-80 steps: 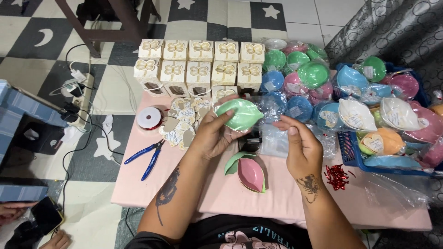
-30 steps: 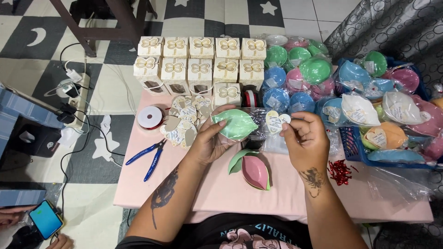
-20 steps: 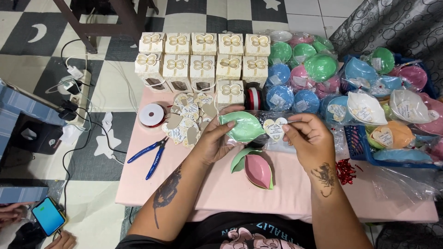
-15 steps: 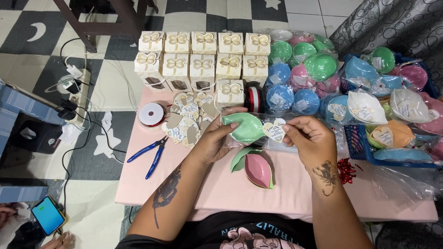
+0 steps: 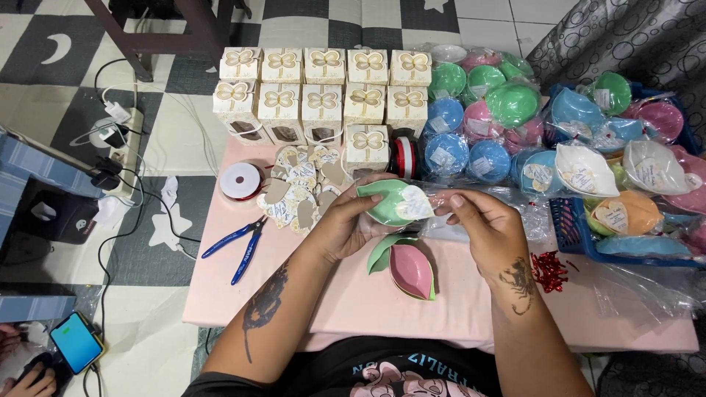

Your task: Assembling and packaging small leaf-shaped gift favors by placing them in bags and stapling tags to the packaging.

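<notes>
— What sort of surface is this work done on?

— A low table with a pale pink top, standing on a floor of black and cream squares printed with moons and stars. A grey patterned cloth hangs at the upper right.

— And what do the hands hold?

— The left hand cups a green leaf-shaped bowl above the middle of the table, its fingers closed round the bowl's underside. The right hand pinches the edge of a clear plastic wrap at the bowl's right end, fingers together on it. A pale heart-shaped tag lies against the bowl.

— What lies under them?

— A pink leaf-shaped bowl nested on a green one, resting on the table just below the hands.

— The rest of the table?

— Rows of cream gift boxes with bows along the far edge, a heap of heart tags, a spool of red ribbon, blue-handled pliers, and wrapped bowls in green, blue and pink at right, some in a blue basket.

— And off the table?

— A power strip with cables on the floor, and a phone with a lit screen at lower left.
</notes>
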